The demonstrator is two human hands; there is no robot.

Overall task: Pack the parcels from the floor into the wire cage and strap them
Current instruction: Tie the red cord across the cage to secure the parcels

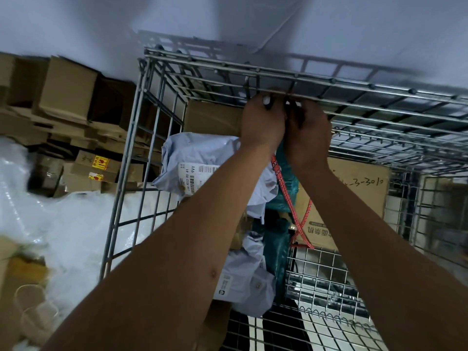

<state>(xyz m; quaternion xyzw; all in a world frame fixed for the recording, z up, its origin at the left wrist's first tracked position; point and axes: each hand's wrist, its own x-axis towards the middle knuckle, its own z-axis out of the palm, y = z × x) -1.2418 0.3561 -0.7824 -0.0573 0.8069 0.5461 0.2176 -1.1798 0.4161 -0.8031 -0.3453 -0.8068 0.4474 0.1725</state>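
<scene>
The wire cage (141,138) fills the middle of the view and holds parcels: grey mailer bags (202,158), a green bag (276,247), a brown box (212,120) at the far wall and a printed carton (354,188) on the right. My left hand (262,120) and my right hand (307,130) are side by side at the cage's far top wire, fingers curled around the strap's end there. The red patterned strap (285,188) hangs from under my hands down across the green bag and carton. The exact grip on the wire is hidden by my fingers.
Flattened and stacked cardboard boxes (68,97) lie left of the cage against the white wall. Clear plastic wrap (50,219) covers the floor at lower left. A folded wire panel (329,300) lies inside the cage at the lower right.
</scene>
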